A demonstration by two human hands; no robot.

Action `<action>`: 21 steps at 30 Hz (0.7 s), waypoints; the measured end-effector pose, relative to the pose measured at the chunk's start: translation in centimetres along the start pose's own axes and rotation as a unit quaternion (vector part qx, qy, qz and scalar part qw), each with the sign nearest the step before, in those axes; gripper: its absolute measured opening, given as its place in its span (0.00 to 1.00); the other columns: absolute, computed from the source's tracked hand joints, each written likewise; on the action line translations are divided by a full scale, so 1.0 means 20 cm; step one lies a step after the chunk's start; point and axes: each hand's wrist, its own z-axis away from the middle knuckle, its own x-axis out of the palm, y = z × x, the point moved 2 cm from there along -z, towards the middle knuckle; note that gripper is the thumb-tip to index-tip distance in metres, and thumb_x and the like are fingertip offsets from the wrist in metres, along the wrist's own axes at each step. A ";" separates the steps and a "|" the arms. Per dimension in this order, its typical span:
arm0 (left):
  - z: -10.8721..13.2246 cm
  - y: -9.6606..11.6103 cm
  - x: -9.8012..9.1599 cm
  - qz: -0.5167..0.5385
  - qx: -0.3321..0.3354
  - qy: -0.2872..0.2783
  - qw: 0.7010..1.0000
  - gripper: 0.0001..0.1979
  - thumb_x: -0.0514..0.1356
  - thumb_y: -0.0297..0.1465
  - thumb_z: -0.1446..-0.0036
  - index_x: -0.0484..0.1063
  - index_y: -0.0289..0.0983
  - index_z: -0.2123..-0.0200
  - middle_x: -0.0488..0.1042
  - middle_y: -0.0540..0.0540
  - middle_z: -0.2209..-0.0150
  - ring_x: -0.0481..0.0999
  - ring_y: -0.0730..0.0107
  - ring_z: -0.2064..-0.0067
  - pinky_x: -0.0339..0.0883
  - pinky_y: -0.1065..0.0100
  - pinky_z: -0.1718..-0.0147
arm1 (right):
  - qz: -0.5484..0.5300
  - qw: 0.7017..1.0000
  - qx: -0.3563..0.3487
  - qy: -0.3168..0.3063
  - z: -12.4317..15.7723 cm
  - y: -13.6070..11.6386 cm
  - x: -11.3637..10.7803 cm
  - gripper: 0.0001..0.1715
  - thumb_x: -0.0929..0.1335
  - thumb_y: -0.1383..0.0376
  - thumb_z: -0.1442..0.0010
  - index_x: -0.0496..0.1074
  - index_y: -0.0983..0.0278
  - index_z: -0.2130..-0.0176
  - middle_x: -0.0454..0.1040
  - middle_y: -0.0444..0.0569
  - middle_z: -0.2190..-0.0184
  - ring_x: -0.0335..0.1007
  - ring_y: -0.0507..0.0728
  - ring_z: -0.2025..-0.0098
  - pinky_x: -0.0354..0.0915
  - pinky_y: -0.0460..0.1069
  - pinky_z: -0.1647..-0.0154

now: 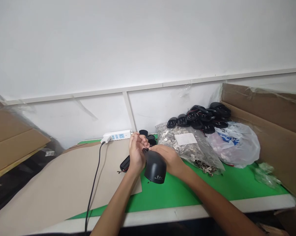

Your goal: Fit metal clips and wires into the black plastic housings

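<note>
My right hand (169, 158) grips a black rounded plastic housing (155, 167) held above the green mat (187, 188). My left hand (137, 149) is raised just left of it, fingers curled and pinched at the housing's top end, where a small part is too small to make out. A second black housing (125, 163) with a red wire lies on the cardboard sheet (64, 183) behind my left wrist. More black parts (148, 137) sit behind my hands.
A clear bag of small metal pieces (187, 144) and a white plastic bag (233, 144) lie at right, with a pile of black housings (202, 118) behind. A white power strip (117, 135) and black cable (94, 183) sit at left. Cardboard boxes (268, 124) flank both sides.
</note>
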 end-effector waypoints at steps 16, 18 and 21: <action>-0.07 -0.06 -0.08 -0.063 -0.054 0.029 0.996 0.33 0.73 0.56 0.52 0.57 0.40 0.76 0.60 0.57 0.80 0.62 0.79 0.78 0.62 0.74 0.76 | 0.123 0.992 0.007 -0.024 0.01 0.07 -0.02 0.18 0.62 0.75 0.31 0.75 0.62 0.49 0.81 0.55 0.52 0.78 0.60 0.49 0.75 0.56 0.48; -0.06 -0.06 -0.07 -0.093 -0.061 0.014 0.994 0.33 0.76 0.54 0.56 0.59 0.39 0.77 0.64 0.55 0.79 0.63 0.79 0.77 0.62 0.73 0.75 | 0.152 0.988 0.032 -0.019 0.01 0.10 -0.05 0.19 0.61 0.77 0.32 0.75 0.63 0.51 0.81 0.55 0.52 0.78 0.60 0.49 0.74 0.56 0.48; -0.04 -0.06 -0.04 -0.141 -0.072 -0.045 0.986 0.31 0.72 0.59 0.55 0.71 0.36 0.71 0.74 0.48 0.72 0.72 0.73 0.71 0.67 0.72 0.71 | 0.227 0.966 0.117 -0.033 0.01 0.16 -0.11 0.16 0.62 0.77 0.34 0.75 0.64 0.55 0.80 0.55 0.57 0.76 0.62 0.54 0.72 0.54 0.54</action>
